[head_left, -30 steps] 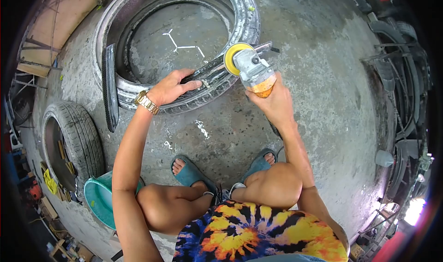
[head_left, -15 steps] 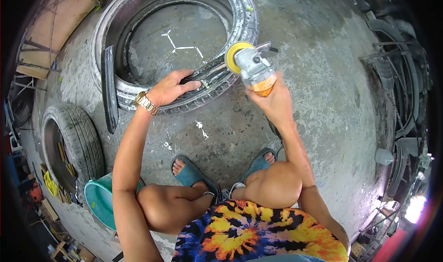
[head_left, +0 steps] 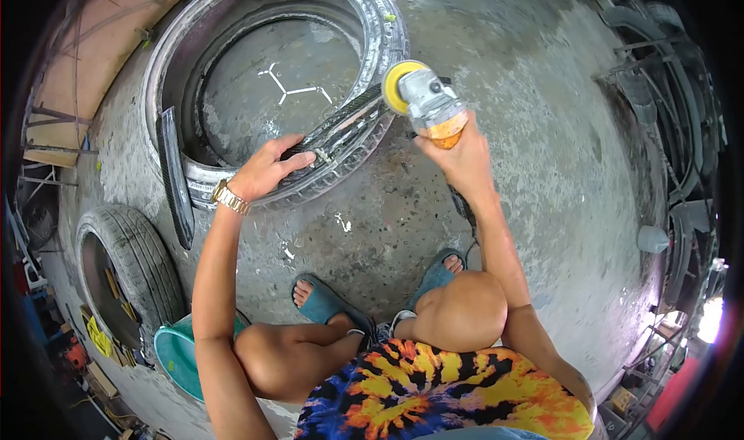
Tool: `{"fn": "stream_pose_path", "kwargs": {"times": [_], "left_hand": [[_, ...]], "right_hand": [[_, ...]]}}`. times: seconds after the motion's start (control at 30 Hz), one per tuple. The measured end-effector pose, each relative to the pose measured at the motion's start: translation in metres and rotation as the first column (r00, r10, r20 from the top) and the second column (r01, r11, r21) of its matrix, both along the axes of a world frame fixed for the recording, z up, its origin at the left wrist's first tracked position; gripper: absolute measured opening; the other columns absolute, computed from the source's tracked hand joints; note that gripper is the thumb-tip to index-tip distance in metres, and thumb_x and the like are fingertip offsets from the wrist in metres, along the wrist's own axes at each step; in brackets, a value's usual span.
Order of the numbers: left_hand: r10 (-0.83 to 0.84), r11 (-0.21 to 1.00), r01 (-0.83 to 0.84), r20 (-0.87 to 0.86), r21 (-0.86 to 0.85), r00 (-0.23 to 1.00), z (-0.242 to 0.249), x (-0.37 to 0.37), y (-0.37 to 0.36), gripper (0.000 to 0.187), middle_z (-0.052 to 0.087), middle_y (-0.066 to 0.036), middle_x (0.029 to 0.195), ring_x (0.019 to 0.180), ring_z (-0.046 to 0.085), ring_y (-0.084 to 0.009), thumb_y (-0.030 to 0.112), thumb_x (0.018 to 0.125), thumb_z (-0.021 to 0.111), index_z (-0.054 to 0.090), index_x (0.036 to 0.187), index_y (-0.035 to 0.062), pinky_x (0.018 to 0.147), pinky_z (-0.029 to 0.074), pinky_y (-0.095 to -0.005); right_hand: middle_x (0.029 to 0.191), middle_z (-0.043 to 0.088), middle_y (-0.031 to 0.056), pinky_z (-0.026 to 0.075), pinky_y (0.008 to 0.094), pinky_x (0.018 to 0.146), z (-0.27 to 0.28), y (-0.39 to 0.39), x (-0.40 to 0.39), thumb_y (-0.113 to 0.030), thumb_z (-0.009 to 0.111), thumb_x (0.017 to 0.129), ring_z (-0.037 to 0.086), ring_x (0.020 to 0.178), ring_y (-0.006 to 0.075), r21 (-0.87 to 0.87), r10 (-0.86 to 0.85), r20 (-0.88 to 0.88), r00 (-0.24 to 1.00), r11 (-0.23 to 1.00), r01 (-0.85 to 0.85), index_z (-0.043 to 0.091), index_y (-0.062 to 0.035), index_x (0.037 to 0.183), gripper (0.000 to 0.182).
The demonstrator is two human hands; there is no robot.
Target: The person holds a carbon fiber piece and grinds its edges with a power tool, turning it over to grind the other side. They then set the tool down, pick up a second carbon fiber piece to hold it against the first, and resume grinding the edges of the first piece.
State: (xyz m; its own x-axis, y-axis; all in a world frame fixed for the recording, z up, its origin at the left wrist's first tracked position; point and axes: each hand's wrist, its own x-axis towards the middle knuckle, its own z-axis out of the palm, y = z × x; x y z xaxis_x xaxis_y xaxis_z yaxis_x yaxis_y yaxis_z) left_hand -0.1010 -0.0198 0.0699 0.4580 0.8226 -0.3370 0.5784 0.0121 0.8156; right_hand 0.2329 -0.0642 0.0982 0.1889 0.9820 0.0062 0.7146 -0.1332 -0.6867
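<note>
My left hand, with a gold-coloured watch on its wrist, grips a long dark carbon-fibre-look strip between thumb and fingers. That strip rests across the near rim of a tire lying flat on the floor. In my right hand is an angle grinder with an orange-and-grey body and a yellow disc. The disc sits over the strip's right part; whether it touches cannot be made out. The strip's far end is mostly hidden behind the grinder.
Another dark strip leans on the tire's left side. A second tire stands at the left beside a green basin. Dark curved parts fill a rack along the right. My sandalled feet are on the concrete floor.
The tire, strip and left hand sit further left and slightly lower in view, as the camera has shifted. The grinder stays over the strip's right part, now covering more of its far end.
</note>
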Motion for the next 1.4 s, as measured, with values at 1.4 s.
{"fn": "stream_pose_path", "kwargs": {"times": [1.4], "left_hand": [[0.003, 1.0, -0.003, -0.038, -0.019, 0.999, -0.006, -0.002, 0.0, 0.076, 0.057, -0.029, 0.14, 0.129, 0.057, -0.0355, 0.047, 0.094, 0.065, 0.052, 0.139, -0.0128, 0.11, 0.042, -0.0378]], "right_hand": [[0.094, 0.073, 0.0248, 0.055, 0.0499, 0.077, 0.005, -0.003, -0.008, -0.04, 0.082, 0.08, 0.071, 0.091, 0.0447, -0.01, 0.107, 0.034, 0.994, 0.994, -0.107, 0.049, 0.0005, 0.111, 0.061]]}}
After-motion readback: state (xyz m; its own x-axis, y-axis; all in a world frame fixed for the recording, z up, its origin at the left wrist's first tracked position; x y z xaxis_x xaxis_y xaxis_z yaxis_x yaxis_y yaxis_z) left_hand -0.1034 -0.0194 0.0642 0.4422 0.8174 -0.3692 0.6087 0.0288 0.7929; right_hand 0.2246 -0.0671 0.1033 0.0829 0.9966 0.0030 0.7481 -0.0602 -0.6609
